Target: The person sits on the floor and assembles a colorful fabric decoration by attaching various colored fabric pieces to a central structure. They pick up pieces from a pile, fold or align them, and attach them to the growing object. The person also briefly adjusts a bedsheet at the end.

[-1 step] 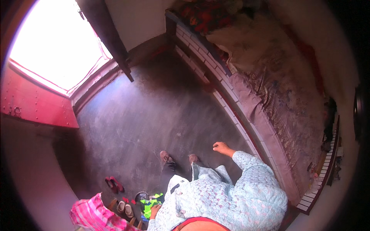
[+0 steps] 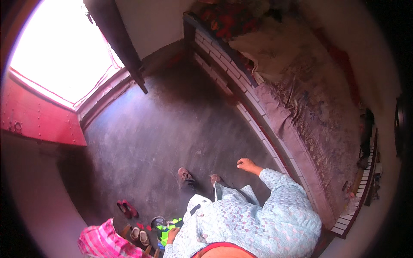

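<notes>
My right hand hangs over the dark floor, to the right of my feet. Its fingers are curled together, and nothing shows in them. Low at my left side, my left hand comes out of the light blue patterned sleeve. Bright green pieces, perhaps cloth or paper, lie right beside it in view. Whether that hand touches or holds them, I cannot tell; its fingers are partly hidden and small. My brown shoes stand on the floor.
Red shoes and pale shoes sit at lower left, near a pink checked cloth over a wooden piece of furniture. A bed or bench with a cloth cover runs along the right. A bright doorway opens at upper left.
</notes>
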The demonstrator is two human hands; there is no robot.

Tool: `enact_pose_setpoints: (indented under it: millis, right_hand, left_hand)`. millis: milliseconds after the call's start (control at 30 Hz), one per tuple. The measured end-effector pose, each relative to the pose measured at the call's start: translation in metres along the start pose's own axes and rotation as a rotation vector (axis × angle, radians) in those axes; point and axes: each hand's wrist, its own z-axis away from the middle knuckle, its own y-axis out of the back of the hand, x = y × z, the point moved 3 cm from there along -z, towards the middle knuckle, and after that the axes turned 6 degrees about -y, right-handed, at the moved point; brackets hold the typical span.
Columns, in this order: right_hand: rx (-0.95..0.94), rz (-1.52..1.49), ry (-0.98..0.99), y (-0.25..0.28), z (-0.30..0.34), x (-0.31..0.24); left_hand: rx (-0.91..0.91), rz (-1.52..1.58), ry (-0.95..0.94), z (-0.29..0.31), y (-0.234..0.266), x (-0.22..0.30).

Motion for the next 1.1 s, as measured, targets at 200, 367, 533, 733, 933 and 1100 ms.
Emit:
enact_pose_setpoints:
  millis: [200, 367, 533, 733, 933, 1100]
  right_hand:
    - [0.153, -0.035, 0.003, 0.063, 0.030, -0.043]
    - [0.268, -0.206, -0.105, 0.102, 0.034, -0.025]
    - [0.464, -0.157, -0.036, 0.175, -0.016, -0.035]
    - [0.717, 0.272, 0.367, 0.289, -0.150, -0.067]
    - [0.763, 0.683, 0.379, 0.359, -0.228, -0.083]
    - [0.690, 0.874, 0.340, 0.360, -0.249, -0.063]
  left_hand:
    - [0.075, 0.124, -0.056, -0.136, 0.072, 0.139]
    - [0.072, 0.260, -0.090, -0.211, 0.099, 0.257]
    - [0.083, 0.268, -0.053, -0.230, 0.107, 0.357]
    - [0.234, 0.156, 0.021, -0.210, 0.099, 0.370]
    - [0.185, -0.074, -0.057, -0.218, 0.042, 0.459]
    - [-0.001, -0.601, -0.534, -0.305, -0.042, 0.656]
